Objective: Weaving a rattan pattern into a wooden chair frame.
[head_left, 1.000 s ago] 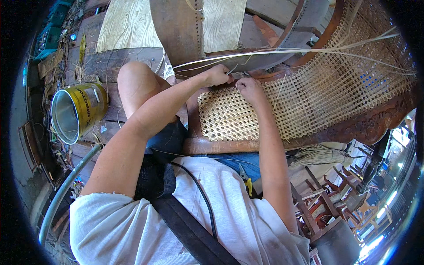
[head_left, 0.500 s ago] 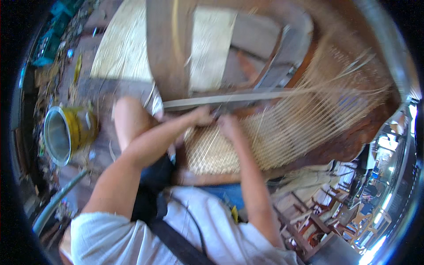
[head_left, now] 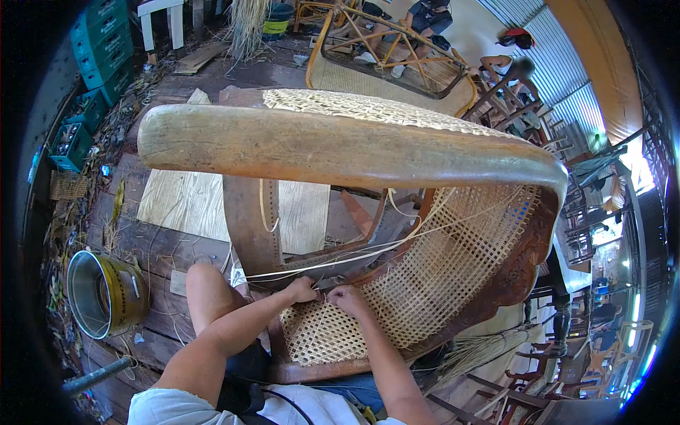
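A wooden chair frame (head_left: 248, 234) with a woven cane panel (head_left: 425, 273) lies across my lap. At the panel's inner edge, near its left end, my left hand (head_left: 303, 289) is closed, the fingertips pinched together. My right hand (head_left: 348, 300) is closed just beside it, resting over the weave. What the fingertips pinch is too small to make out. Long loose cane strands (head_left: 368, 249) run from close to my hands toward the upper right, across the frame's opening. A thick wooden rail (head_left: 340, 145) of the chair spans the view beyond my hands.
A yellow metal bucket (head_left: 127, 294) stands at the left. Teal crates (head_left: 103, 46) are stacked at the far left beside scattered debris. People sit by a cane-and-wood frame (head_left: 389, 49) at the back. Cane bundles (head_left: 482, 348) and wooden chair parts (head_left: 545, 386) lie to the right.
The view has tilted upward and sharpened, bringing the thick rail and the background people into sight. Both hands stay at the panel's inner edge, close together.
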`<state>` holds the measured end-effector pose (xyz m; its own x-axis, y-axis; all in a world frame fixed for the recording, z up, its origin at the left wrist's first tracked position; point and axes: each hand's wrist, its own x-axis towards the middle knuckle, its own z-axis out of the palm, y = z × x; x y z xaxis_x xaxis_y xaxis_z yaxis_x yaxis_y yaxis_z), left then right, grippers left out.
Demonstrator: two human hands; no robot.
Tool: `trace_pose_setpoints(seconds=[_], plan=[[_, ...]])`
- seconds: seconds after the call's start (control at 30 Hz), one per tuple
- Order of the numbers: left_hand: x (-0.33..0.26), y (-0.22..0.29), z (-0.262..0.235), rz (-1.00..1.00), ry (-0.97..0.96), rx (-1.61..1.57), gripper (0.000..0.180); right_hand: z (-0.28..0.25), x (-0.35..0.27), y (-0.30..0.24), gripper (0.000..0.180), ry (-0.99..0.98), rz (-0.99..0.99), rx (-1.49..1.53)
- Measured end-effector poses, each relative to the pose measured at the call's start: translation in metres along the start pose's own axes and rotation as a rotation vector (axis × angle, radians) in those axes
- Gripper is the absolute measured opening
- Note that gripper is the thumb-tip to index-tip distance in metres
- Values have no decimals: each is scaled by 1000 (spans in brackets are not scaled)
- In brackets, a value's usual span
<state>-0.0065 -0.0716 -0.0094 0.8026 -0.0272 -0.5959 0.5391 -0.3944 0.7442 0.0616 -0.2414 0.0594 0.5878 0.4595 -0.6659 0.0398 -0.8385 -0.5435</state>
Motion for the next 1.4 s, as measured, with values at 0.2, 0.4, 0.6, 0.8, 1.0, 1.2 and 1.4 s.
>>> trace_pose_setpoints(seconds=[0.2,0.4,0.6,0.8,1.0,1.2,1.4], plan=[[10,-10,3,-52,-2,-4,53,10,12,12,17,54,-136,-146],[21,-29,14,-3,-45,-116,45,13,12,11,19,85,-148,-141],[6,-14,6,54,-69,-175,35,13,12,15,20,95,-209,-176],[-5,-2,1,-13,-78,-208,34,8,7,7,18,42,-134,-112],[2,-8,7,-9,-19,-158,43,7,9,9,17,-1,-129,-135],[-4,4,1,-17,-18,-100,45,17,17,23,17,108,-150,-80],[9,-14,11,1,-58,-133,47,16,13,20,18,106,-159,-126]])
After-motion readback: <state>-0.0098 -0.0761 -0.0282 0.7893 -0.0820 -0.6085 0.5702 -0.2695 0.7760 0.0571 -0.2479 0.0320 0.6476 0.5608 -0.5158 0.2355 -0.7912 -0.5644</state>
